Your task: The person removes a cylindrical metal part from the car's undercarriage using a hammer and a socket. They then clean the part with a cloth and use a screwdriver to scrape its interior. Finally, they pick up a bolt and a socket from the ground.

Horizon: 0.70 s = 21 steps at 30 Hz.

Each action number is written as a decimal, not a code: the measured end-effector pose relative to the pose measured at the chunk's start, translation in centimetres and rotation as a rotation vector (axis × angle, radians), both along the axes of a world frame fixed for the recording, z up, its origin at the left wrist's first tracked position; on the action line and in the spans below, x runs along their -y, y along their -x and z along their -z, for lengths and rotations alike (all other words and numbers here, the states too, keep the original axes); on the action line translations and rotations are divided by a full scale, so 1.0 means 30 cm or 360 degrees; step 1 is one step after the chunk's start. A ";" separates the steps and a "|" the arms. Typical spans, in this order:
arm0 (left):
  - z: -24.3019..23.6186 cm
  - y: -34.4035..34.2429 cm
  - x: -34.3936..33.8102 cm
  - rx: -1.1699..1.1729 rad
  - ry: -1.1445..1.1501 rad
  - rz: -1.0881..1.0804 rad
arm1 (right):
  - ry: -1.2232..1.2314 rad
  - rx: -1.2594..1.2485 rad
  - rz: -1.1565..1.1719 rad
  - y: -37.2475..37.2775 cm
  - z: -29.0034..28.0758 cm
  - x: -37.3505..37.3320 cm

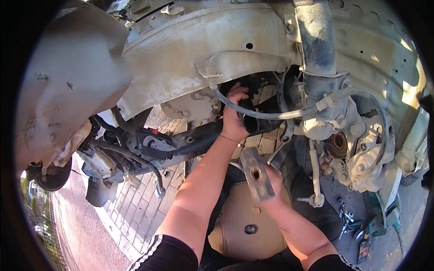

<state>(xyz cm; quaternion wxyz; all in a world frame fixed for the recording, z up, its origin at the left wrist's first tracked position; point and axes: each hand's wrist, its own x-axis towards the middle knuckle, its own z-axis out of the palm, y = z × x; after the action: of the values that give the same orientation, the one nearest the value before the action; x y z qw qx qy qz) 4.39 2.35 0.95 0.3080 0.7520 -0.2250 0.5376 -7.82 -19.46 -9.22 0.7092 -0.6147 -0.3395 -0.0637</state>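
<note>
the right hand is closed around the hammer, whose grey block-shaped head, with a hole through its face, sits just left of the knuckles; the handle is hidden by the hand. that head looks like solid metal, so it should be heavy for its size, hard and unlikely to break, with most of its weight beside the grip; a hold this close under the head should steady it, while one lower on the handle would let the weight pull more. its smooth flat sides could slip under bare fingers. farther up and left of that grip, apart from the hammer, the left hand is wrapped on a black part that seems rigid and perhaps slick or gritty, its outer side the easiest place to hold. just right of the left grip passes a grey hose, which looks bendable and poor as a handhold; a black beam runs below and left.
</note>
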 end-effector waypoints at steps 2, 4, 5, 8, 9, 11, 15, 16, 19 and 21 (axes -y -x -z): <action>0.001 -0.002 0.001 0.0017 0.0011 0.0006 | -0.0385 0.0151 -0.0230 0.006 -0.014 0.020; -0.006 -0.002 0.004 0.0037 0.0001 0.0007 | -0.0294 0.0504 0.0136 -0.007 -0.033 0.018; -0.009 0.002 0.004 0.0029 -0.0045 -0.0025 | 0.0131 -0.0004 0.0220 -0.021 -0.038 -0.003; -0.016 0.007 0.013 0.0034 -0.0112 -0.0072 | 0.0123 -0.0189 0.0319 -0.037 -0.023 -0.026; -0.026 0.004 0.008 0.0058 -0.0107 -0.0074 | 0.0106 -0.0173 0.0334 -0.040 -0.011 -0.031; -0.025 0.010 0.013 0.0044 -0.0078 -0.0057 | 0.0111 -0.0208 0.0371 -0.030 0.017 -0.024; -0.023 0.015 0.010 0.0040 -0.0072 -0.0059 | 0.0237 -0.0281 0.0341 -0.065 0.017 -0.028; -0.021 0.013 0.010 0.0044 -0.0078 -0.0062 | 0.0204 -0.0209 0.0324 -0.076 0.002 -0.028; -0.013 0.009 0.012 0.0046 -0.0002 -0.0008 | 0.0199 -0.0094 0.0255 -0.070 -0.053 -0.007; -0.011 0.007 0.013 0.0056 -0.0022 -0.0029 | 0.0081 0.0246 0.0280 -0.039 -0.079 0.013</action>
<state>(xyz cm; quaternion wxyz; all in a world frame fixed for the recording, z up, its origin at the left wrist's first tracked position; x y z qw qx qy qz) 4.17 1.96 1.29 0.2939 0.7466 -0.2272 0.5520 -6.66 -19.85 -6.86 0.6568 -0.6530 -0.3394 -0.1641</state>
